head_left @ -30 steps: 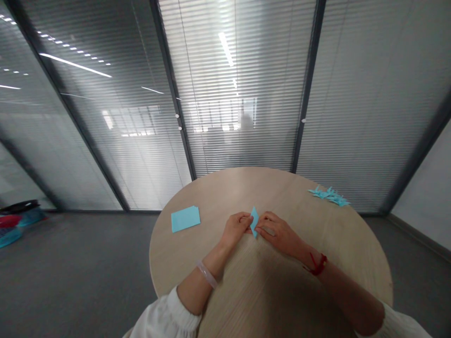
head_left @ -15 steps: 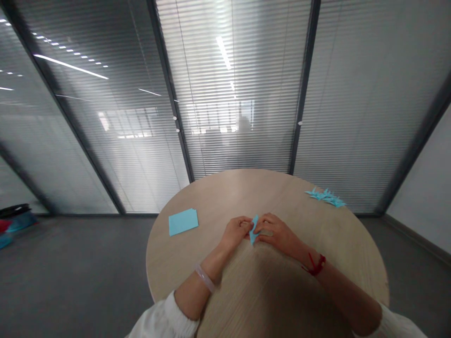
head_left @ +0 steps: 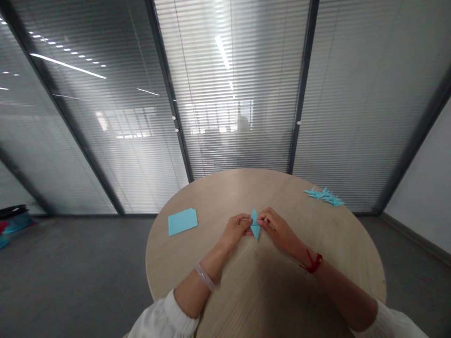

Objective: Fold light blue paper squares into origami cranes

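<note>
Both my hands are up at the middle of the round wooden table, pinching a small folded piece of light-blue paper (head_left: 255, 224) between them. It forms a narrow diamond standing on its point. My left hand (head_left: 236, 230) grips its left side, and my right hand (head_left: 278, 230) grips its right side. A translucent bangle (head_left: 203, 277) circles my left wrist, and a red cord (head_left: 312, 264) circles my right. Left of my hands lies a small stack of light-blue paper squares (head_left: 182, 221). A heap of folded blue paper figures (head_left: 324, 196) lies at the far right.
The round light-wood table (head_left: 225, 188) has its rim curving around my hands. Beyond it stand a glass partition with slatted blinds (head_left: 239, 94) and a grey floor (head_left: 81, 253). Bags lie on the floor (head_left: 12, 224) at the far left.
The folded paper has gone from tilted to upright and looks wider. My hands have shifted slightly, and the whole view has drifted a little.
</note>
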A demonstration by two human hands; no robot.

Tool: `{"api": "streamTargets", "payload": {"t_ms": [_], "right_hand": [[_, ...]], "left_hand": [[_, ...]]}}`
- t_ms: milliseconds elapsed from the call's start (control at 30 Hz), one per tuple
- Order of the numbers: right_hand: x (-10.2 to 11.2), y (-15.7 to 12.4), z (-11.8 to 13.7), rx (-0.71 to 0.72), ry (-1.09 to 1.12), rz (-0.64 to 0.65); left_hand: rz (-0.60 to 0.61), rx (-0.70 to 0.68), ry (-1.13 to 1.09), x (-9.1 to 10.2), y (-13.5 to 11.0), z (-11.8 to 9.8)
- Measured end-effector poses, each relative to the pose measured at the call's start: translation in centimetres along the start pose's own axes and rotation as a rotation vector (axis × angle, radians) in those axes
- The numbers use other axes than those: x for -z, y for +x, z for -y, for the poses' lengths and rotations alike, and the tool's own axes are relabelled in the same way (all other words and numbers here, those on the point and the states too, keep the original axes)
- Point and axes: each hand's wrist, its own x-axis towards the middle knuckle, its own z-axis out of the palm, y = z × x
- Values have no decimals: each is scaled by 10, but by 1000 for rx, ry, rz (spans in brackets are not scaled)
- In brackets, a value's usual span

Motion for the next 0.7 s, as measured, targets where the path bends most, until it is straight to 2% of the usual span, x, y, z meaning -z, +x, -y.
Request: {"api": "streamTargets", "payload": {"t_ms": [167,267,467,700], "right_hand": [[-3,-2,-4,-88,5,-64],[-3,-2,-4,-141,3,-71],[-2,-2,0,-160,-18,-88],[-8,-1,0,-152,-55,-161]], "left_hand": [[80,6,-100,-5,-2,-1],[112,24,-87,-5,-1,0],[107,15,4,-3,1,4],[76,-1,0,-3,2,5]]}}
